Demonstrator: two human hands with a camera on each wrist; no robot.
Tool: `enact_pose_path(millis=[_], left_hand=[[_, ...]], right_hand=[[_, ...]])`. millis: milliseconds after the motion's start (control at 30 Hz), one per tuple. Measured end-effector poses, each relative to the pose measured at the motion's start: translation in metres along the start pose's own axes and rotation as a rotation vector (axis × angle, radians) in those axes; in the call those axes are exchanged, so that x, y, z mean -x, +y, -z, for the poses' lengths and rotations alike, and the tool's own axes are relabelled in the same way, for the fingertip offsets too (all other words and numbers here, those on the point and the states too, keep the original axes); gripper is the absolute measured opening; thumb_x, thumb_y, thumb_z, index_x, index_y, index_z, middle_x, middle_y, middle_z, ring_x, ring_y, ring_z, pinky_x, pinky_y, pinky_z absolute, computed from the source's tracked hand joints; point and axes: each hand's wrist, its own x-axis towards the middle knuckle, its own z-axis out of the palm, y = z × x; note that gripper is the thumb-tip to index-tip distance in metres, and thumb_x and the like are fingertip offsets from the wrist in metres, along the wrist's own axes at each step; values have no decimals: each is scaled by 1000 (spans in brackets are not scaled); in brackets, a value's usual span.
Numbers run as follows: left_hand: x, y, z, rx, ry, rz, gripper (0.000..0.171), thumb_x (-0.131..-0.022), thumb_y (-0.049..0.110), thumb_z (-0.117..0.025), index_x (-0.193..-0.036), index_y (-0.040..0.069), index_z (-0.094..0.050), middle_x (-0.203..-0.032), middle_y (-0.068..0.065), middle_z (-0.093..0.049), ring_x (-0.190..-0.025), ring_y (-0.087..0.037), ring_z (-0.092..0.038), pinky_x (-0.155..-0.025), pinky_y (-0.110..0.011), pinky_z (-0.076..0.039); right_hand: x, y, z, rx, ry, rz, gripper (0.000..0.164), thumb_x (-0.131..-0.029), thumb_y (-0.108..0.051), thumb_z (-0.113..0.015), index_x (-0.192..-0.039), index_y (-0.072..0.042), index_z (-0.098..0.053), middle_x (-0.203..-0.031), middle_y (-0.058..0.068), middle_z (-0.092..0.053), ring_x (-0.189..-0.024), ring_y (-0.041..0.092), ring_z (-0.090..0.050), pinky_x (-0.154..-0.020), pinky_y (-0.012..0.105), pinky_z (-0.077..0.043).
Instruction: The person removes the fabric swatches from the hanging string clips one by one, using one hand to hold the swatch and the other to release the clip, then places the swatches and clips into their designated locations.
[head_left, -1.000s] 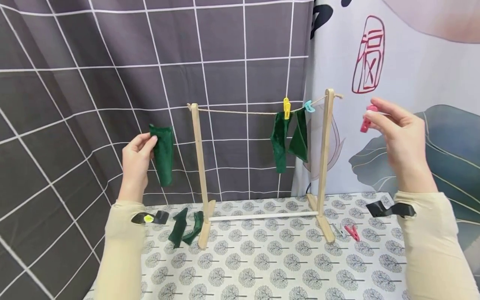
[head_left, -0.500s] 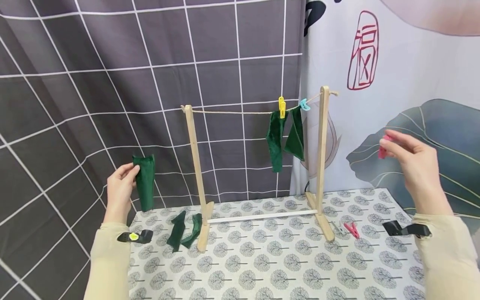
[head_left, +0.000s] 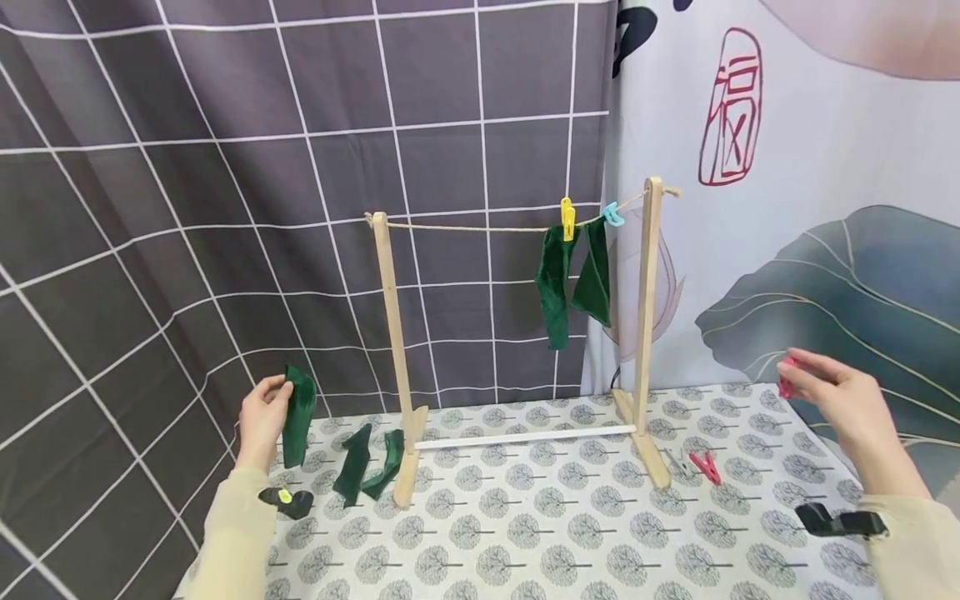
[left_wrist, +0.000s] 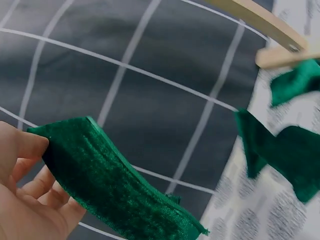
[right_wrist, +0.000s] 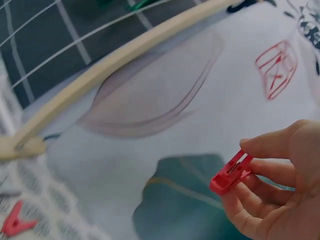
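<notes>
At the left, my left hand [head_left: 261,421] pinches a green velvet cloth piece [head_left: 299,417] by its top corner, and the strip hangs down. The left wrist view shows this green cloth [left_wrist: 110,180] between thumb and fingers. My right hand [head_left: 851,400], far right, pinches a red clothespin [head_left: 787,377]; in the right wrist view the clothespin [right_wrist: 231,172] sits between thumb and fingertips. Between the hands stands a wooden rack with a rope line [head_left: 465,227]. Two green cloth pieces hang near its right end, by a yellow clothespin [head_left: 567,220] and a light blue clothespin [head_left: 612,214].
Two more green cloth pieces [head_left: 354,467] lie beside the rack's left foot [head_left: 407,475]. Past the right foot [head_left: 651,458] lie a red clothespin [head_left: 706,467] and a grey clothespin [head_left: 677,462]. A tree-print cloth [head_left: 525,500] covers the table; curtains hang behind and to the left.
Both hands have lowered, the left with its green cloth and the right with its red clothespin. The right hand has also moved outward to the right. The hanging pieces stay on the line.
</notes>
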Motion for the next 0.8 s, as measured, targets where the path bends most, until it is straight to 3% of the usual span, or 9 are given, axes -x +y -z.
enact_pose_path(millis=[100, 233, 300, 367, 433, 467, 567, 700, 800], left_hand=[[3, -14, -4, -71, -2, 0, 36, -106, 21, -51, -132, -4, -58, -123, -29, -64, -76, 1, -58, -69, -15, -44], [9, -30, -8, -148, -15, 9, 35, -105, 19, -51, -130, -4, -58, -124, -31, -63, -96, -33, -66, -76, -26, -47], [10, -39, -10, -172, -15, 8, 33, -105, 17, -51, -128, -5, -59, -123, -31, -64, -105, -42, -63, -77, -31, -47], [11, -48, -11, -196, -15, 6, 32, -104, 16, -52, -125, -6, -60, -120, -30, -65, -104, -44, -63, -76, -32, -47], [12, -55, -13, -206, -8, 10, 30, -103, 15, -54, -123, -7, -62, -117, -30, -66, -102, -44, -63, -76, -32, -47], [13, -58, -14, -207, -11, 16, 30, -103, 14, -54, -122, -7, -61, -116, -30, -67, -102, -45, -63, -76, -33, -47], [14, -65, -16, -196, -20, 34, 32, -102, 15, -55, -123, -8, -61, -115, -30, -67, -104, -45, -62, -80, -37, -47], [14, -77, -20, -171, -34, 40, 33, -100, 12, -56, -123, -12, -61, -113, -31, -68, -104, -45, -62, -84, -39, -48], [13, -86, -25, -148, -46, 49, 34, -99, 10, -57, -124, -13, -60, -110, -30, -68, -95, -36, -65, -80, -32, -49]], right_hand=[[3, 21, 1, 91, -26, 19, 72, -99, -42, -64, -153, -2, -39, -87, -42, -52, -75, -19, -51, -105, 51, -39], [8, 41, 0, 218, -59, 9, 73, -100, -41, -62, -149, 7, -38, -92, -24, -65, -76, -14, -51, -85, 45, -45], [10, 49, -1, 242, -81, -17, 75, -101, -42, -60, -149, 10, -36, -108, 5, -72, -82, 3, -63, -88, 62, -42], [10, 56, -3, 255, -108, -42, 76, -101, -43, -59, -148, 11, -33, -125, 33, -61, -93, 30, -68, -88, 70, -37], [11, 62, -6, 271, -138, -61, 75, -102, -41, -57, -148, 13, -32, -136, 45, -44, -109, 54, -57, -89, 72, -35], [11, 65, -8, 277, -154, -69, 74, -102, -40, -56, -148, 13, -31, -136, 45, -43, -116, 61, -48, -90, 72, -35], [10, 75, -11, 311, -194, -70, 72, -103, -36, -55, -147, 15, -31, -131, 46, -46, -118, 63, -43, -89, 70, -36], [7, 87, -14, 348, -234, -76, 70, -102, -33, -57, -144, 17, -33, -126, 46, -48, -113, 60, -47, -87, 66, -40], [7, 93, -16, 378, -240, -70, 68, -99, -28, -61, -141, 18, -36, -120, 44, -53, -110, 57, -51, -84, 61, -44]])
